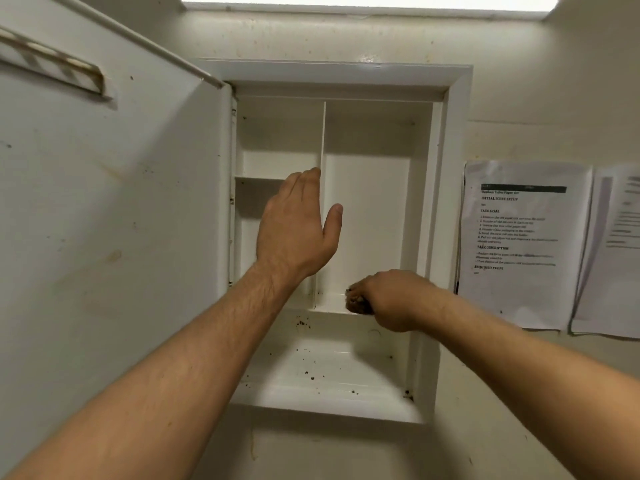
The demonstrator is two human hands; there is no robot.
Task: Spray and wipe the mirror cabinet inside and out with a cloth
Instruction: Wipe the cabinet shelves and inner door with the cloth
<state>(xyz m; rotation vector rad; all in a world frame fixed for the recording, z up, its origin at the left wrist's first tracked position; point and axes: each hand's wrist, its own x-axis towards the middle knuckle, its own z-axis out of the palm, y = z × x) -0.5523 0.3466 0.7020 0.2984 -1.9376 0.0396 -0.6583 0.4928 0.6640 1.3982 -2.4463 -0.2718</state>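
Both forearms reach toward the open mirror cabinet [458, 168] on the far wall. The left hand [298, 230] is flat and empty; the right hand [393, 299] grips a brown clump [358, 303] at the shelf edge. I think it is best to sweep out the dark crumbs [303, 322] below first, then spray.

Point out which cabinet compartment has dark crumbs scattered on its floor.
The wide bottom compartment, below the divided upper compartments, whose visible shelves look nearly clean.
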